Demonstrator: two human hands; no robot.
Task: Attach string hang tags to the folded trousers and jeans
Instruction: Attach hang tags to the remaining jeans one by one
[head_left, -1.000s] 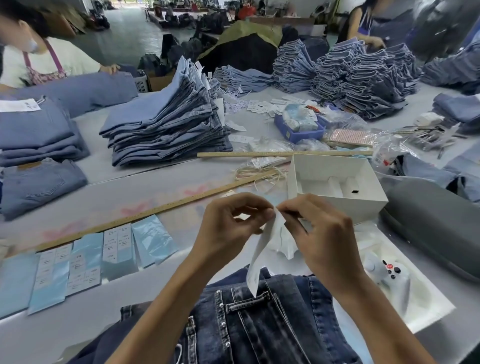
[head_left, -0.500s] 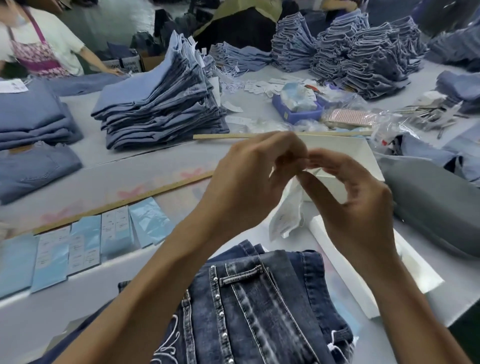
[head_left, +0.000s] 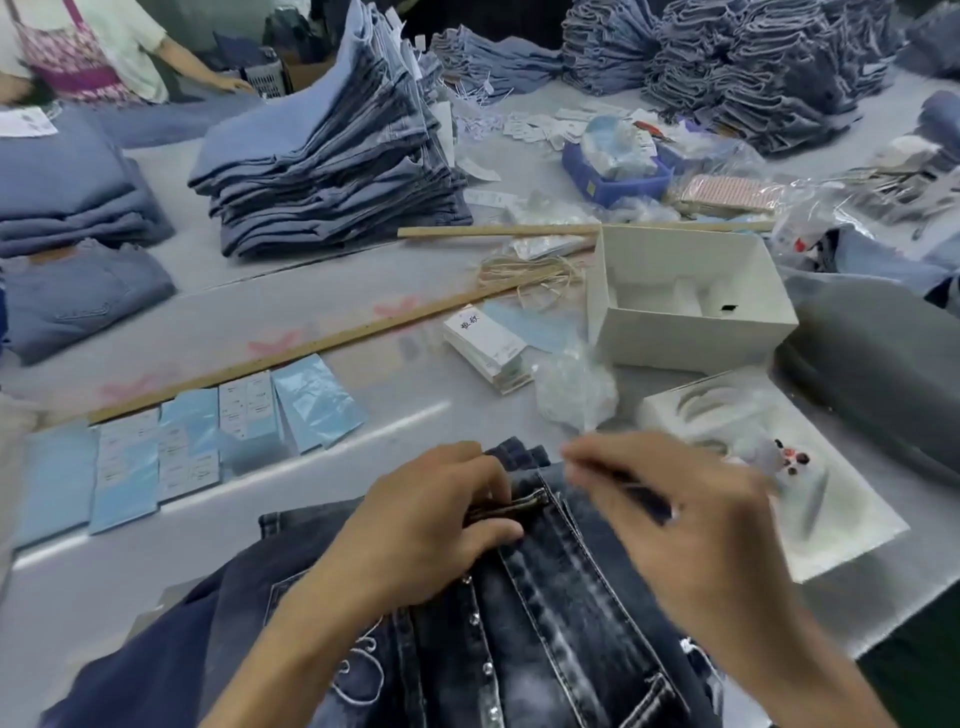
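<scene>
Left hand (head_left: 431, 525) fingers curled gripping, right hand (head_left: 670, 514) blurred, seemingly pinching

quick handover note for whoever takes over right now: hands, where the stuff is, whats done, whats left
Left hand: fingers curled on the belt loop of the dark jeans, at the table's near edge.
Right hand: blurred beside it above the waistband; whether it holds a string or tag cannot be told.
Supplies: stack of hang tags and loose strings mid-table, by the white box.
Done: no tag seen fixed on this pair.
Left: thread the tag through the loop, then continue with the other pairs.
</scene>
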